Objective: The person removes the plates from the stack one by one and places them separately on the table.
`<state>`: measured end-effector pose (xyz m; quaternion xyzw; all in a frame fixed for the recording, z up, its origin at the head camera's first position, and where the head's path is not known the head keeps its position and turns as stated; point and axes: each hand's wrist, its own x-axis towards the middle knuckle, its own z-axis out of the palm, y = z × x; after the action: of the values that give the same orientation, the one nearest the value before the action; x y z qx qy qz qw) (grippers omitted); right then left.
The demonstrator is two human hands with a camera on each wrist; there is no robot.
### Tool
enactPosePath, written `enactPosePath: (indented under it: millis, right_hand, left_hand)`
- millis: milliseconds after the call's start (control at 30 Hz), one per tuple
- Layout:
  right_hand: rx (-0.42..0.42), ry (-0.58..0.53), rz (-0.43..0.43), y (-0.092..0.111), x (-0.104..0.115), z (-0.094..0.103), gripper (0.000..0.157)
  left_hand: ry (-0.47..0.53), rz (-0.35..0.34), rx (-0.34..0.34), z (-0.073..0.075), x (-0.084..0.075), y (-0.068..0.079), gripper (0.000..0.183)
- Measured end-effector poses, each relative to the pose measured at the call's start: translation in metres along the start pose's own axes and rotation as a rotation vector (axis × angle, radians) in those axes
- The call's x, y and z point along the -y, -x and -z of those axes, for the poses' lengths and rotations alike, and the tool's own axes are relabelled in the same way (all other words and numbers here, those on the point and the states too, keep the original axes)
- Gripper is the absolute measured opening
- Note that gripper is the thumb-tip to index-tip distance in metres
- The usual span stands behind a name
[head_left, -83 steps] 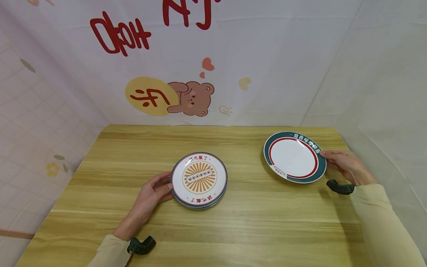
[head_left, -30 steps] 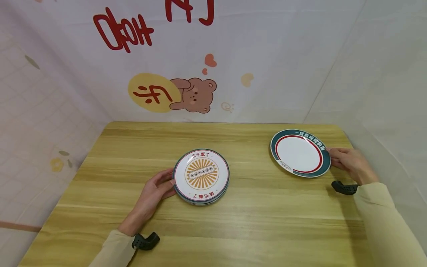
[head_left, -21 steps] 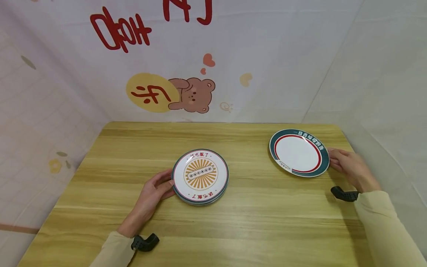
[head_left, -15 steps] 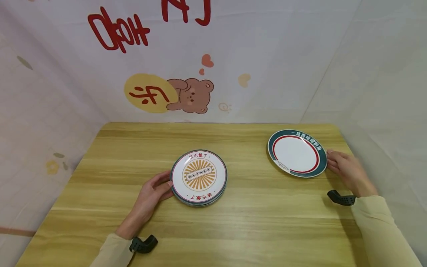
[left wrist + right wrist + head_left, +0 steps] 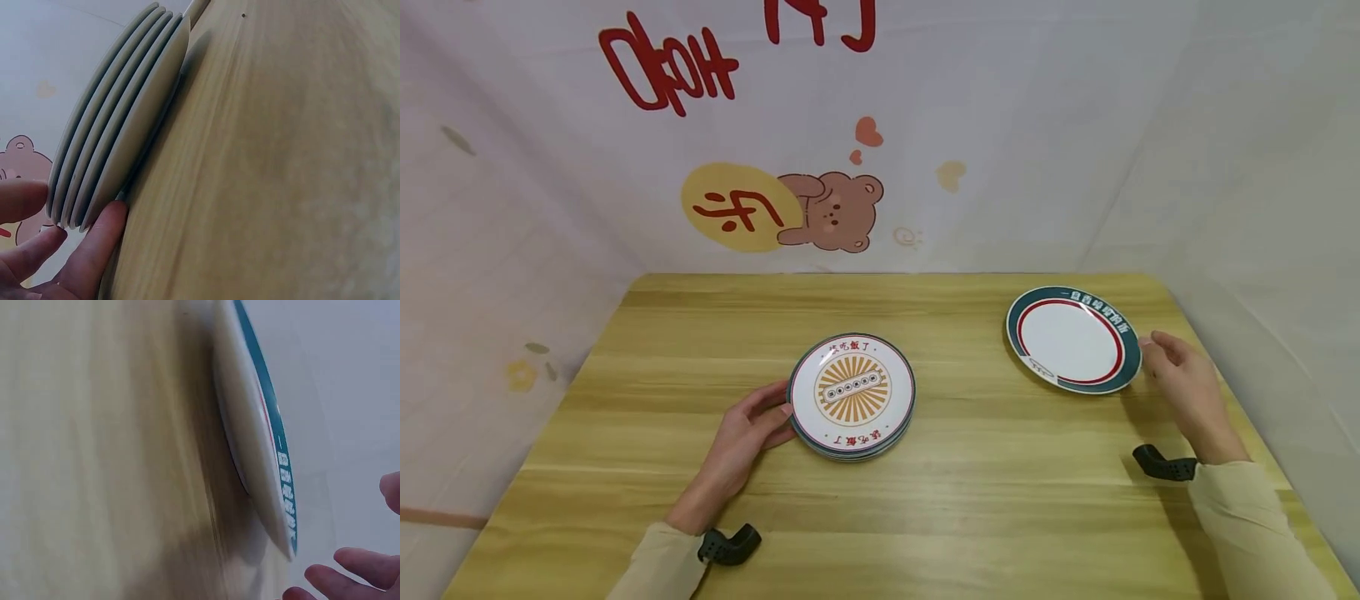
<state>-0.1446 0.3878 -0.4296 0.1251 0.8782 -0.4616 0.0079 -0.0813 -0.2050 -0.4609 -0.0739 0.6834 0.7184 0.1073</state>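
Note:
A stack of several small white plates [image 5: 853, 392] stands on the wooden table, its top plate bearing an orange sunburst and red characters. My left hand [image 5: 741, 437] holds the stack by its left rim. In the left wrist view, the thumb [image 5: 22, 200] is on the top plate's edge and the fingers [image 5: 100, 240] reach the lower rims. Toward the back right lies a larger white plate [image 5: 1070, 340] with a teal rim and a red ring. Just off its right edge is my right hand [image 5: 1187, 396], fingers loosely bent and holding nothing; the right wrist view shows a gap between fingertips and plate.
The wooden table [image 5: 970, 500] meets a white printed backdrop [image 5: 1022, 125] with a bear and red characters. White cloth walls rise at the left and right sides. Black straps with a bent piece [image 5: 730, 546] sit on both wrists.
My right hand has let go of the teal-rimmed plate and drawn back slightly. That plate, earlier gripped and seemingly raised, now lies on the table. The left hand stays on the stack.

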Motion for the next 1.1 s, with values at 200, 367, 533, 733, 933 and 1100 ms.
enactPosePath:
  millis: [200, 367, 533, 733, 933, 1100]
  right_hand:
    - [-0.081, 0.104, 0.081, 0.021, 0.020, -0.013, 0.074]
    - [-0.098, 0.098, 0.175, 0.034, 0.037, -0.027, 0.066]
    - [-0.081, 0.089, 0.256, 0.047, 0.054, -0.046, 0.060]
    - [-0.031, 0.050, 0.338, 0.061, 0.071, -0.070, 0.054]
    - [0.037, -0.006, 0.399, 0.073, 0.083, -0.091, 0.047]
    - [0.086, -0.035, 0.433, 0.082, 0.091, -0.109, 0.046]
  left_hand:
    - [-0.001, 0.005, -0.014, -0.002, -0.001, -0.001, 0.053]
    - [-0.005, 0.006, -0.016, -0.001, -0.002, -0.001, 0.053]
    - [-0.014, 0.014, -0.026, 0.000, -0.002, -0.001, 0.053]
    - [-0.005, 0.007, -0.027, -0.002, -0.003, -0.002, 0.052]
    - [0.008, -0.003, -0.027, -0.004, -0.001, -0.002, 0.052]
    - [0.008, -0.002, -0.034, -0.004, -0.001, 0.000, 0.051]
